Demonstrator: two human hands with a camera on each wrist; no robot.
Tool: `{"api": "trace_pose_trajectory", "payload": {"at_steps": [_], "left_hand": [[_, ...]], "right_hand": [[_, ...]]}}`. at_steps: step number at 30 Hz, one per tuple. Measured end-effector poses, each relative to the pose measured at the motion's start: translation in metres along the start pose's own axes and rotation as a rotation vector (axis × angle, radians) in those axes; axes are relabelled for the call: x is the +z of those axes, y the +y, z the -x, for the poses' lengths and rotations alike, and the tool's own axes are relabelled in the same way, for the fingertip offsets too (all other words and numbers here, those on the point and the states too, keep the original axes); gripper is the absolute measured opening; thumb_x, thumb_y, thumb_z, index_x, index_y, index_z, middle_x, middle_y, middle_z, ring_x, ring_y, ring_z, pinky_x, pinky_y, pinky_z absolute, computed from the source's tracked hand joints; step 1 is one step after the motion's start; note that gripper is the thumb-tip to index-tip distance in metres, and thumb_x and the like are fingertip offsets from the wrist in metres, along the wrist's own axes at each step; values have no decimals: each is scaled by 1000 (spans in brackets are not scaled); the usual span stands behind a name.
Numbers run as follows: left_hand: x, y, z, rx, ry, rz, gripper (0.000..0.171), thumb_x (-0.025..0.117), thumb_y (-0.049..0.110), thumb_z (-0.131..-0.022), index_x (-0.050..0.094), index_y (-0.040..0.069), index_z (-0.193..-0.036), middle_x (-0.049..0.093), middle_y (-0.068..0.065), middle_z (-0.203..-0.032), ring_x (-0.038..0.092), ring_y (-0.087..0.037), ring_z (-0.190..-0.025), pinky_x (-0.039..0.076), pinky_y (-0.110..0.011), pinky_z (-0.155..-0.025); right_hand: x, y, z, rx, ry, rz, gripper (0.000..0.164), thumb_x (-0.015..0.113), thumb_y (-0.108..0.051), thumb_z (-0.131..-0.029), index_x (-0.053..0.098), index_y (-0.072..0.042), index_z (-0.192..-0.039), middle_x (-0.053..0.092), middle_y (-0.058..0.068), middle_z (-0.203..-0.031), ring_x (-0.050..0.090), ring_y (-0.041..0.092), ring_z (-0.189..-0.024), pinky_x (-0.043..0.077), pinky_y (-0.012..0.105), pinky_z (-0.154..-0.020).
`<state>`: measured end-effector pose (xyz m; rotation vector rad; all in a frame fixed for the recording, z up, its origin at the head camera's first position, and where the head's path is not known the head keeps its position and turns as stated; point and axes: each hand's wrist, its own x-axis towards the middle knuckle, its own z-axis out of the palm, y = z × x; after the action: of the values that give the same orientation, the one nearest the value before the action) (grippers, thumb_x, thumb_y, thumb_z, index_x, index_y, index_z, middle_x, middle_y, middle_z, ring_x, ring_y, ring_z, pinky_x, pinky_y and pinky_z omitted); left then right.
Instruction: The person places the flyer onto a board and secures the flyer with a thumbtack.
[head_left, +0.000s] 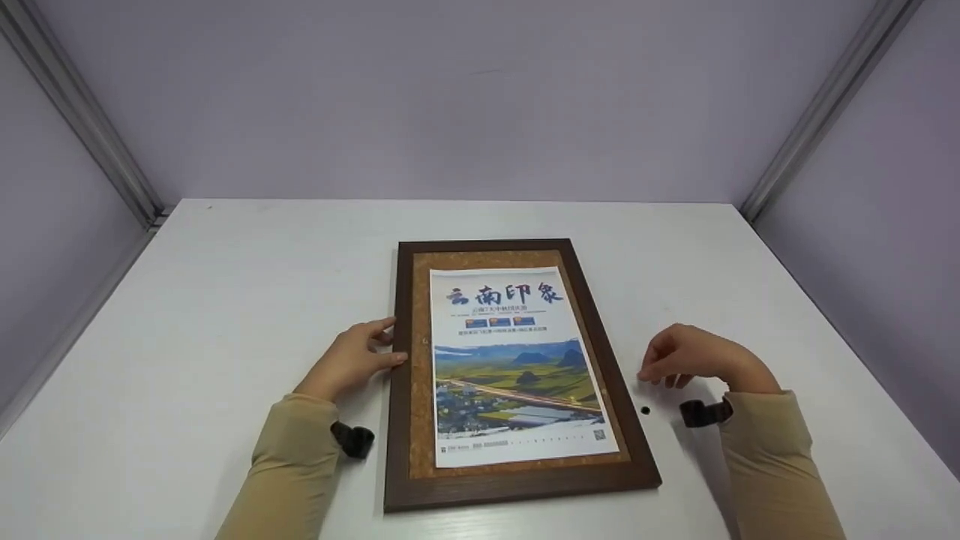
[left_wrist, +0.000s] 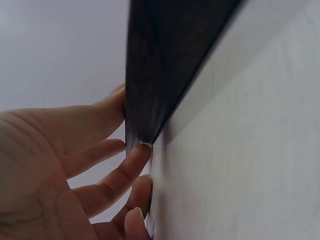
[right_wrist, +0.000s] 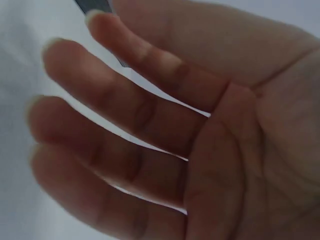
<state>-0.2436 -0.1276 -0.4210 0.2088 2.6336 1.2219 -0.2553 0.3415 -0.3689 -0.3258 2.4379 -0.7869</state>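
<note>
A brown picture frame with a cork backing lies on the white table. On the cork lies a printed poster with Chinese lettering, a landscape and a small QR code. My left hand touches the frame's left side, thumb at its upper edge and fingertips against its side; in the left wrist view, fingertips reach where the frame meets the table. My right hand hovers right of the frame, its fingers loosely bent and nothing visible in them. In the right wrist view, the palm faces the camera.
A small black round piece lies on the table just right of the frame, below my right hand. Pale panels with metal corner posts enclose the table at the back and sides.
</note>
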Motion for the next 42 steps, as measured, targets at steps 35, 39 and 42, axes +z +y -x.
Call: {"api": "trace_pose_trajectory", "payload": {"at_steps": [35, 39, 42], "left_hand": [[0, 1, 1, -26, -5, -1, 67, 65, 20, -96, 34, 1, -153, 53, -27, -140, 52, -42, -128, 42, -54, -106], [1, 1, 0, -25, -4, 2, 67, 66, 20, -96, 35, 2, -153, 53, -26, -139, 52, -41, -128, 42, -54, -105], [1, 1, 0, -23, -6, 7, 67, 66, 20, -96, 35, 3, -153, 54, -26, -139, 53, -41, -127, 43, -54, -105]], "right_hand": [[24, -5, -3, 61, -26, 76, 5, 76, -4, -80, 71, -4, -80, 63, 0, -70, 57, 12, -63, 52, 27, -60], [20, -2, -4, 10, -1, 47, 7, 76, -6, -82, 75, 0, -85, 69, 1, -73, 60, 11, -64, 53, 27, -61], [18, -1, -4, -16, 32, 26, 13, 75, -7, -83, 76, 3, -91, 72, 4, -77, 61, 10, -65, 53, 27, -62]]}}
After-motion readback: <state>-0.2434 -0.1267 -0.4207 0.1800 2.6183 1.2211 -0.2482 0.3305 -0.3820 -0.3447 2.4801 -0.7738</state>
